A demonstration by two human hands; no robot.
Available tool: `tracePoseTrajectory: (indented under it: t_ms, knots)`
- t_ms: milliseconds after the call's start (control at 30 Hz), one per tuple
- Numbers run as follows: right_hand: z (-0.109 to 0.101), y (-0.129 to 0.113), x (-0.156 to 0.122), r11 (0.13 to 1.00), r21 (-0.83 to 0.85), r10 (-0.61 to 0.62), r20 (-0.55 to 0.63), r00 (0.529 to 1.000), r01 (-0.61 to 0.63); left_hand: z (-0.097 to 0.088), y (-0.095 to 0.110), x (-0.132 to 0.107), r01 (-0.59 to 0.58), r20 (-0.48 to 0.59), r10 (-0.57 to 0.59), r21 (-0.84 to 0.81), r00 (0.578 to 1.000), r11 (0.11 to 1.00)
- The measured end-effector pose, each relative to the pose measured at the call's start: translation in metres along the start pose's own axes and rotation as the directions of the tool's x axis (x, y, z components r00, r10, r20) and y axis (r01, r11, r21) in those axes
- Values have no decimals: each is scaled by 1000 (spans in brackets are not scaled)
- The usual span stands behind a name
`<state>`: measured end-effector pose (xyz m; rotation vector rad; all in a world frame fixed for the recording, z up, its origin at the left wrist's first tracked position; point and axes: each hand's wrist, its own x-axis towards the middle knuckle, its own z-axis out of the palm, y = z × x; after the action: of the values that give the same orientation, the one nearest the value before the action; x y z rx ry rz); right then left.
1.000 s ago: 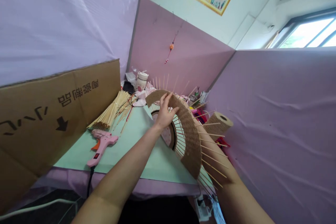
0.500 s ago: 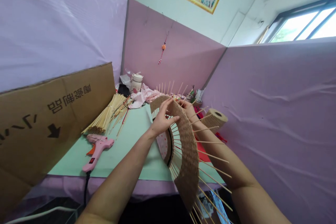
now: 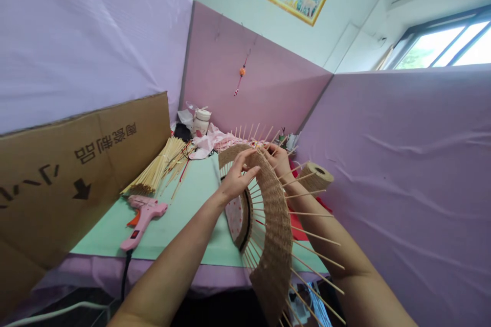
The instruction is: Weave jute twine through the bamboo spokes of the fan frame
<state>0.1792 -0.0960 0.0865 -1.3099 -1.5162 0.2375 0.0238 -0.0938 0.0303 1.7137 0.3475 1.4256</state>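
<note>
A half-woven basket (image 3: 274, 225) of brown twine stands tilted on its side over the table's front edge, with thin wooden stakes (image 3: 318, 253) sticking out all round its rim. Through the stakes on its left side shows a round base with pink-dotted cloth (image 3: 235, 214). My left hand (image 3: 240, 173) is closed on the upper part of the woven band, thumb on the near face and fingers over the far side. At the top outer edge, my right hand (image 3: 276, 158) pinches among the stakes; what its fingertips hold is too small to make out.
A pink glue gun (image 3: 143, 217) and a bundle of wooden sticks (image 3: 159, 166) lie left on the green tabletop (image 3: 192, 225), beside a cardboard sheet (image 3: 84, 163). A twine roll (image 3: 316, 176) sits behind my right forearm. A white jar (image 3: 201, 121) and pink cloth (image 3: 215, 140) are at the back.
The basket has turned slightly, its lower stakes shifting a little right and down. My right hand has moved slightly right along the edge; my left hand keeps its grip.
</note>
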Motion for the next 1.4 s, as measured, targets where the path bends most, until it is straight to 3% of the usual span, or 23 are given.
tracePoseTrajectory:
  t_ms: [200,333,700,900,1000,1133,1233,1400]
  knots:
    - [-4,-5,-3,998,-58,-14,-20,1000,12,0,2,0,-44,-2,44,87,999,995]
    - [-5,-10,-5,995,-90,-60,-94,994,51,-2,2,1,-108,21,106,151,994,983]
    - [-15,-15,-2,976,-155,-180,-207,962,149,1,-1,-1,-76,37,71,165,997,983]
    - [-25,-16,4,921,-325,-300,-239,923,215,2,0,-1,-55,32,52,141,998,988]
    - [-34,-19,11,845,-432,-422,-180,888,314,2,1,-2,-34,38,29,134,999,990]
    - [-48,-30,24,732,-456,-554,33,832,506,2,1,-2,-27,50,21,133,999,991]
    - [-58,-42,32,688,-466,-570,128,812,557,3,1,-2,-26,46,21,131,999,991]
    - [-67,-63,43,687,-477,-534,181,826,548,3,0,-2,-34,52,28,127,998,991]
